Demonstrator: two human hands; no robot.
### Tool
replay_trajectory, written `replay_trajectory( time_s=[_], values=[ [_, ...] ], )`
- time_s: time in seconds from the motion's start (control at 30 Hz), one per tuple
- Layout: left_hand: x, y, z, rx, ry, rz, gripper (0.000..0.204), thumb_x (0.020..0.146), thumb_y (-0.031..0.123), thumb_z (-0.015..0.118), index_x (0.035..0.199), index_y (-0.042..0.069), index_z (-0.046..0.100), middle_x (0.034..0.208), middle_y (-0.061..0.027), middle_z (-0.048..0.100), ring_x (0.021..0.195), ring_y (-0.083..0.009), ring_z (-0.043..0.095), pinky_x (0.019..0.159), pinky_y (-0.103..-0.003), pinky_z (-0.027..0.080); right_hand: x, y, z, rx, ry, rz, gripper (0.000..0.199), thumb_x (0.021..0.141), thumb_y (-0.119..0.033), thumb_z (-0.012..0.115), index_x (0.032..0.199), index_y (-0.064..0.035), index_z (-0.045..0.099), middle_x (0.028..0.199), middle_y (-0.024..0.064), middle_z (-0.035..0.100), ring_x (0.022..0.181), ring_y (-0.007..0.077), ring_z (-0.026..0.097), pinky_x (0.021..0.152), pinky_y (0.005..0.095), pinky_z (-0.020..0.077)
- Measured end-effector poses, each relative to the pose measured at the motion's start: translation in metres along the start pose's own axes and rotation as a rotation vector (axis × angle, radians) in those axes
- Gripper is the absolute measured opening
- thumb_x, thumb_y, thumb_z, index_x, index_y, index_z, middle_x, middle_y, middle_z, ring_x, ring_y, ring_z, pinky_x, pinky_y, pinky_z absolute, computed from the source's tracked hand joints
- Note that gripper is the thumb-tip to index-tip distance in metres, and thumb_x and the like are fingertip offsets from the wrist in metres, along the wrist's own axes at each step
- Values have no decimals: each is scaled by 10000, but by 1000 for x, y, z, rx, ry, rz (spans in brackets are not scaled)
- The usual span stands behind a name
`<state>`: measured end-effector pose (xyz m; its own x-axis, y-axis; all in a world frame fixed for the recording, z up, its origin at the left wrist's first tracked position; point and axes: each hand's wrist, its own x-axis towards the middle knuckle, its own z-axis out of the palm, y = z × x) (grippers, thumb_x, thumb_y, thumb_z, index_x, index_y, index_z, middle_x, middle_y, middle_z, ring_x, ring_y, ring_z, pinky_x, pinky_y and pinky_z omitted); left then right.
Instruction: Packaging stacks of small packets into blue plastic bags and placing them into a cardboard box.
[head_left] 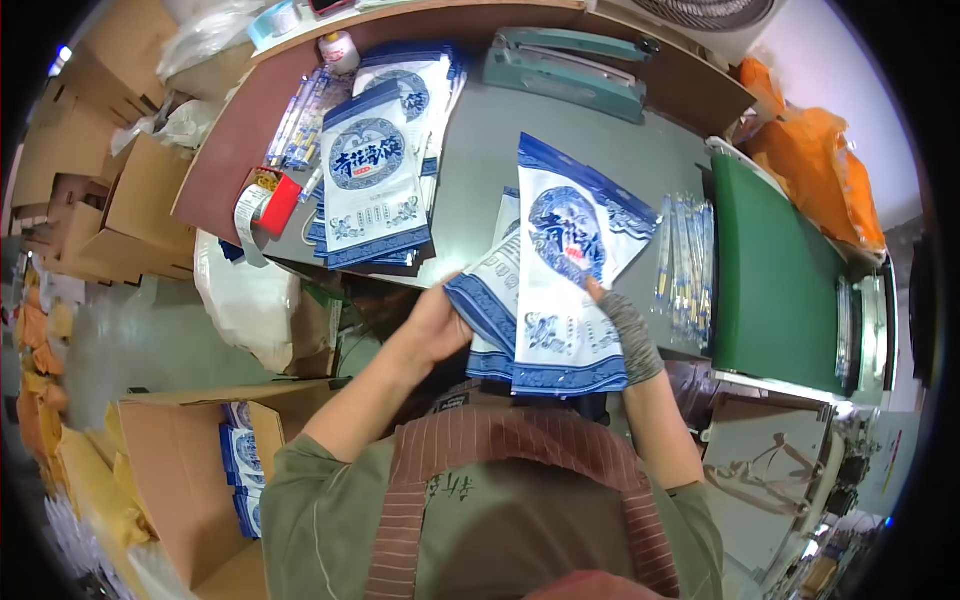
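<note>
Several blue-and-white printed plastic packaging bags (570, 330) are held in front of my chest, fanned and overlapping. My left hand (440, 322) is closed on the lower left corner of the bags beneath. On the other side my right hand (628, 335), in a grey fingerless glove, grips the right edge of the front bag, its thumb lying on the print. The rest of its fingers are hidden behind the bags. A stack of the same bags (375, 180) lies on the grey table (465, 150), beyond my left hand.
Bundles of clear-wrapped pens (685, 265) lie right, with more pens (300, 120) far left. A green heat sealer (565, 70) stands at the back. A red tape dispenser (278, 203) sits at the left edge. An open cardboard box (180, 470) holding bags stands lower left. Right is a green board (775, 270).
</note>
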<state>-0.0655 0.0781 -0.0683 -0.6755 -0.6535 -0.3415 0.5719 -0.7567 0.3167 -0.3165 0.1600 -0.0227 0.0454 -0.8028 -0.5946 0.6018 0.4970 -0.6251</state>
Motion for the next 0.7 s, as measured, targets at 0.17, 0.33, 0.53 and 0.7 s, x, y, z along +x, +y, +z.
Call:
replay_trajectory(
  time_s=[0.17, 0.33, 0.53, 0.7],
  values=[
    [23, 22, 19, 587, -85, -292, 836, 919, 697, 329, 1363, -5, 428, 1199, -165, 594, 967, -235, 659, 738, -404, 569, 23, 31, -63, -601, 311, -765, 392, 921, -270, 637, 1221, -24, 578, 1081, 62, 642, 910, 112, 596, 772, 274, 498],
    [80, 14, 72, 1172, 6, 121, 728, 894, 622, 506, 1278, 4, 517, 1132, -140, 630, 960, -217, 641, 756, -335, 532, 38, -7, -4, -531, 502, -857, 415, 929, -194, 631, 1294, -45, 504, 1082, 79, 624, 925, 127, 587, 789, 274, 500],
    [83, 11, 87, 1202, 2, 12, 824, 816, 464, 707, 1377, -34, 366, 1213, -159, 589, 1055, -222, 609, 812, -319, 517, 37, -19, -9, -384, 152, -484, 587, 925, -166, 624, 1427, -31, 351, 1171, 166, 592, 1003, 192, 591, 853, 313, 513],
    [6, -2, 79, 664, 157, 56, 855, 819, 199, 751, 1427, 0, 183, 1284, -171, 511, 1154, -244, 553, 930, -380, 507, -25, 45, 21, -260, 167, -596, 827, 864, -112, 684, 1505, -24, 169, 1369, 152, 446, 1145, 207, 507, 1012, 334, 406]
  ],
)
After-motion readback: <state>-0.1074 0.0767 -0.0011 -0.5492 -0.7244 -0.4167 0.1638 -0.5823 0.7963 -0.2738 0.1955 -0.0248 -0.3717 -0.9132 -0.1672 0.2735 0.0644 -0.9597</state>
